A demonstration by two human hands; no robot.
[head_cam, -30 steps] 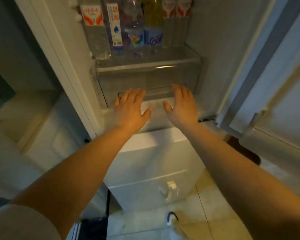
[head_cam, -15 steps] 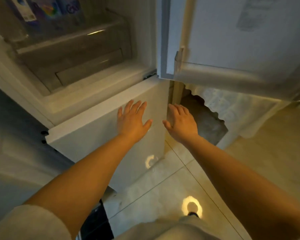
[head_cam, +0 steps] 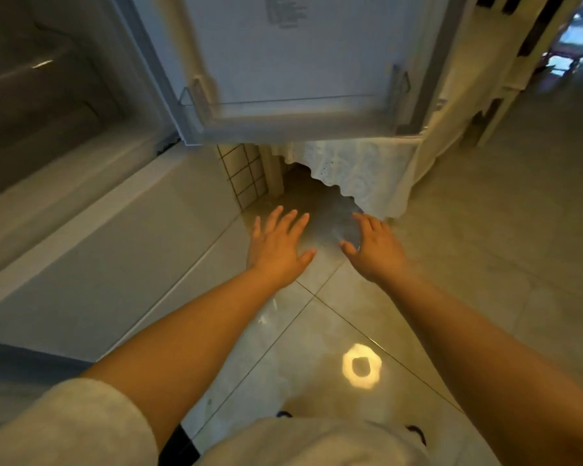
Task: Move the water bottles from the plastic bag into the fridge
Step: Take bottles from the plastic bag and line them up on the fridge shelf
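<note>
Fridge door (head_cam: 283, 62) open at top centre, its lower shelf (head_cam: 283, 105) holding nothing visible. Fridge body (head_cam: 64, 196) at left, interior dim. No bottles or plastic bag in view. Left hand (head_cam: 276, 247) and right hand (head_cam: 376, 250) over tiled floor (head_cam: 485, 247), fingers straight and spread, gripping nothing. Lace cloth (head_cam: 360, 173) hanging just beyond fingertips.

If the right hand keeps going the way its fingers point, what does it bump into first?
Probably the lace cloth hanging just beyond the right hand, though depth is unclear; it might reach the dark gap under it.
</note>
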